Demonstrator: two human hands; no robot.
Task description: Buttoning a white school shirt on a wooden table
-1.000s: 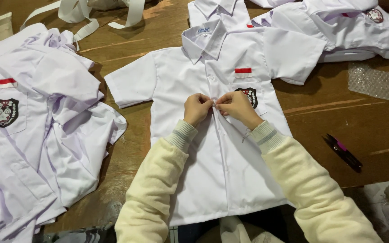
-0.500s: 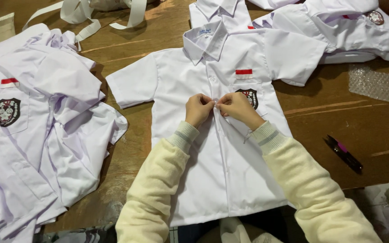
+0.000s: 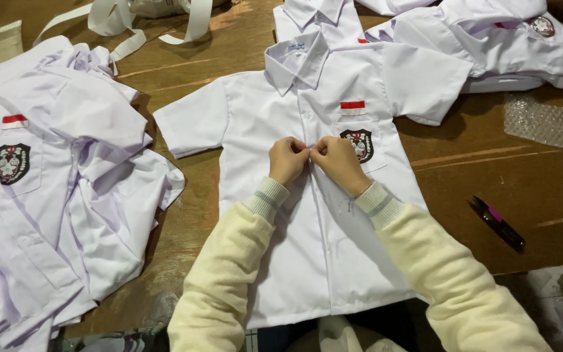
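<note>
Your left hand [image 3: 288,160] and right hand [image 3: 337,163] meet at frame centre, fingertips pinched together on the front strip of the white shirt [image 3: 314,254]; both equally near; the shirt lies flat on the counter [image 3: 229,52], long axis vertical, collar toward the top edge, hem toward you.

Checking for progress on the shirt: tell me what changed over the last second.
Nothing visibly changed. The left hand and right hand still pinch the front placket of the white shirt at the same spot; the shirt pile and dark snips lie as before.
</note>
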